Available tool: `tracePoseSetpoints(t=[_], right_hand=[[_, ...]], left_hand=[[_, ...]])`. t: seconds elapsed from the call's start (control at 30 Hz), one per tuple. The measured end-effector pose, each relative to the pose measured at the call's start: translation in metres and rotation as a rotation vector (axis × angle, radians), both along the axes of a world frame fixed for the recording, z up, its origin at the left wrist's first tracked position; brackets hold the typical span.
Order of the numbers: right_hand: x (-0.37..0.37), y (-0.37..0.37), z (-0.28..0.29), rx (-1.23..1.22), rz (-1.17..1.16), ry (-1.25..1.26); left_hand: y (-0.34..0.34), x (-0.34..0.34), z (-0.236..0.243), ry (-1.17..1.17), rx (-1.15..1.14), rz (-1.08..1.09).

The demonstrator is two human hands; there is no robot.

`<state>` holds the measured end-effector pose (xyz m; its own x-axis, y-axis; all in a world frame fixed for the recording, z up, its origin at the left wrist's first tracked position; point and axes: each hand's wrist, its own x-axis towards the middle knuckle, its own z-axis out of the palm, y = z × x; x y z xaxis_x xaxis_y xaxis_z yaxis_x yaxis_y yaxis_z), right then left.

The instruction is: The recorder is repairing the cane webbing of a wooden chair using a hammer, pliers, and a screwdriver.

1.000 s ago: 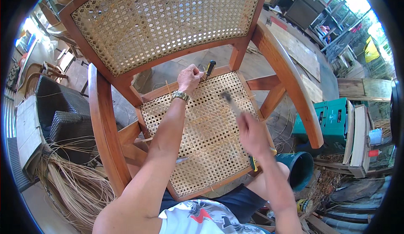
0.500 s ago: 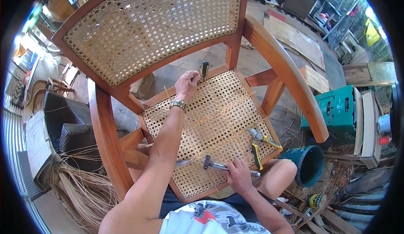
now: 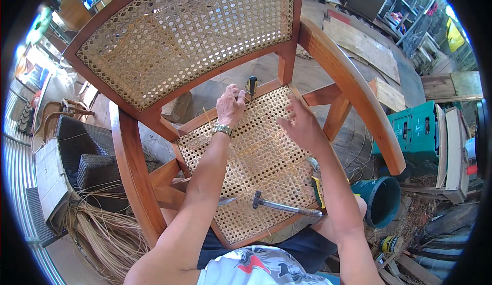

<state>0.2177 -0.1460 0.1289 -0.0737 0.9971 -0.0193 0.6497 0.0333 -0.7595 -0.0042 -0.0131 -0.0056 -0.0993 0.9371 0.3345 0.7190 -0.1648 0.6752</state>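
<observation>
A wooden armchair with a woven cane seat (image 3: 256,154) stands in front of me. My left hand (image 3: 230,106) is over the seat's back edge, fingers apart and empty, just left of an upright screwdriver-like tool (image 3: 251,86) with a black and yellow handle. Over the right rear of the seat my right hand (image 3: 302,123) is open, its fingers spread. A hammer (image 3: 284,207) lies across the front of the cane. Pruning shears with yellow grips (image 3: 316,188) rest at the right, partly covered by my right forearm. Beside my left forearm a pointed blade (image 3: 228,201) shows.
The cane backrest (image 3: 189,34) rises at the far side, with wooden armrests (image 3: 353,93) on both sides. A dark bucket (image 3: 378,203) and a green crate (image 3: 410,134) stand to the right. Bundled cane strands (image 3: 102,239) lie at the lower left.
My right hand has let go of the hammer, which now lies on the seat, and has moved up toward the seat's rear. My left hand's fingers have spread beside the upright tool.
</observation>
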Motion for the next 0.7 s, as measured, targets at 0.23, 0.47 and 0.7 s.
tracePoseSetpoints(t=[0.23,0.47,0.7], right_hand=[[-0.028,0.101,-0.022,0.110,0.279,0.226],[-0.061,0.106,-0.045,0.101,0.244,0.218],[-0.076,0.107,-0.082,0.486,-0.057,0.353]], left_hand=[[-0.003,0.003,0.016,0.030,-0.186,-0.037],[0.003,-0.010,0.003,0.046,-0.085,0.098],[0.014,0.002,0.017,0.094,-0.447,-0.038]])
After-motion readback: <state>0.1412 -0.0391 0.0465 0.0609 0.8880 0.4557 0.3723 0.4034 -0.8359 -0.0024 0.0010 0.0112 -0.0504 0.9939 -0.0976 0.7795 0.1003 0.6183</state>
